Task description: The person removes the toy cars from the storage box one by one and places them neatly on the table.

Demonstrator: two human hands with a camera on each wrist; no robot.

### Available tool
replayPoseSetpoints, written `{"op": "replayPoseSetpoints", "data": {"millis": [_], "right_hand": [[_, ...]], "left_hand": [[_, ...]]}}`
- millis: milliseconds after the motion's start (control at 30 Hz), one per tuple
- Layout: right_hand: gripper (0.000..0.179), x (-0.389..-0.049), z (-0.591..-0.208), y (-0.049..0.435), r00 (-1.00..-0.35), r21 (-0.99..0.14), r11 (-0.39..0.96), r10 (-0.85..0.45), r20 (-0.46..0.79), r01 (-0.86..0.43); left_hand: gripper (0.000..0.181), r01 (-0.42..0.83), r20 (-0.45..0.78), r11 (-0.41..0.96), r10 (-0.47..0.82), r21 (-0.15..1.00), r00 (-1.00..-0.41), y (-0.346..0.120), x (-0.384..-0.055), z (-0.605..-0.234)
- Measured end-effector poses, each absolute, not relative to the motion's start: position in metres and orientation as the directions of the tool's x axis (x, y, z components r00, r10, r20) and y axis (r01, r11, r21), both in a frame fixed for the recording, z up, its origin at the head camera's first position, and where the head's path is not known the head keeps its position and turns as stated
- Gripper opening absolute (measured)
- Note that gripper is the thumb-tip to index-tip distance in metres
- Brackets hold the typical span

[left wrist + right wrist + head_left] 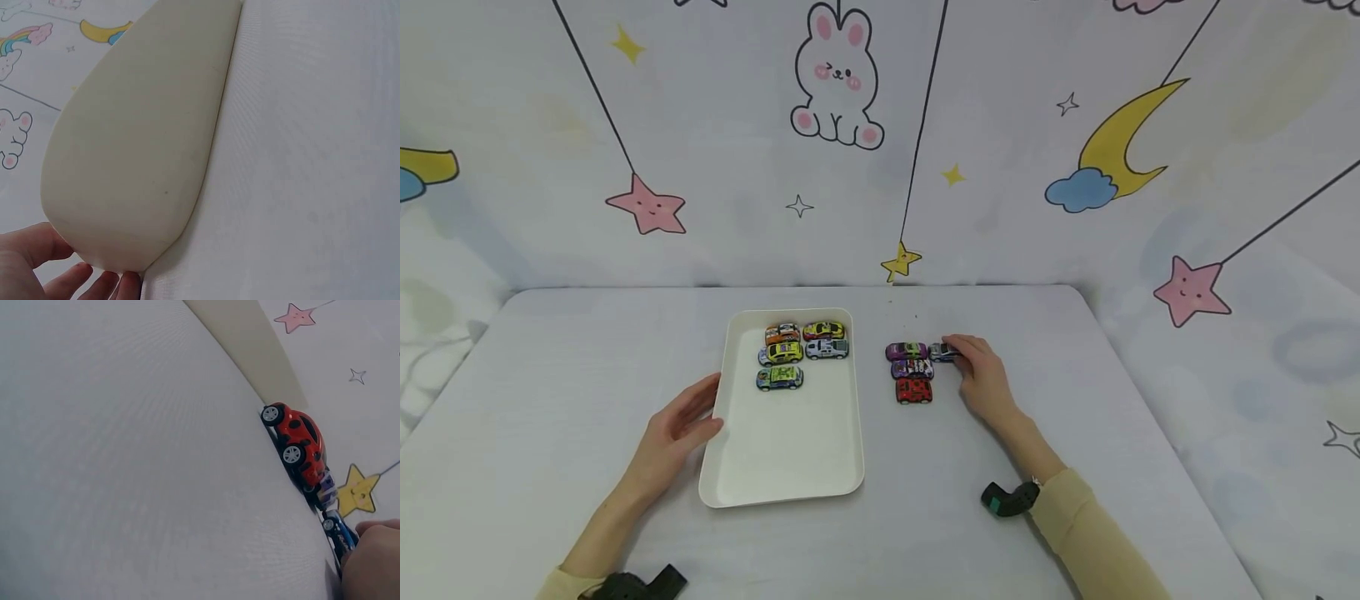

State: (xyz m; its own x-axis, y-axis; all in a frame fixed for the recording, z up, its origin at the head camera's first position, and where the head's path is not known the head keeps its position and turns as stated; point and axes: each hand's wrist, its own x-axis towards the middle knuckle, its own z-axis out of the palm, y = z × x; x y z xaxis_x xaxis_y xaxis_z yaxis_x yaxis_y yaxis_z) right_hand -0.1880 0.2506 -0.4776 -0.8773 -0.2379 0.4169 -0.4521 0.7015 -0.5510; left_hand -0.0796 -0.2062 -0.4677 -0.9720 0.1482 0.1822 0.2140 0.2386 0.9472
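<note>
My right hand [987, 382] pinches a small silver-and-dark toy car [943, 352] at the right end of a little group. Touching or close beside it are a purple-and-green toy car [907, 352], a purple-and-white one [912, 369] and a red black-spotted one [300, 439]. My left hand [673, 429] rests against the left side of a white tray [782, 467], thumb and fingers spread along its edge; the left wrist view shows fingertips [128, 280] at the tray wall. Several toy cars, including a green one [779, 378], sit in the tray's upper part.
A white cloth covers the table [940, 517]. Behind it rises a backdrop [1000, 233] printed with a rabbit, stars and a moon. Dark wrist cameras sit on both wrists, the right one [1011, 499] beside the cream sleeve [1086, 525].
</note>
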Motion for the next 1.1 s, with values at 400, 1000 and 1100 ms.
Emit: {"op": "replayPoseSetpoints", "data": {"millis": [400,1000,1100], "right_hand": [[0.046,-0.188,-0.478,0.25,-0.886,-0.598,0.673,-0.205,0.415,-0.436],[0.052,-0.182,-0.471,0.234,-0.79,-0.552,0.642,-0.143,0.596,-0.532],[0.051,-0.176,-0.464,0.221,-0.763,-0.527,0.615,-0.201,0.614,-0.587]], "left_hand": [[0.057,0.22,0.189,0.233,0.147,0.947,-0.971,-0.208,-0.078,-0.468],[0.057,0.229,0.198,0.219,0.155,0.949,-0.968,-0.207,-0.08,-0.468],[0.058,0.223,0.193,0.219,0.153,0.95,-0.969,-0.206,-0.08,-0.469]]}}
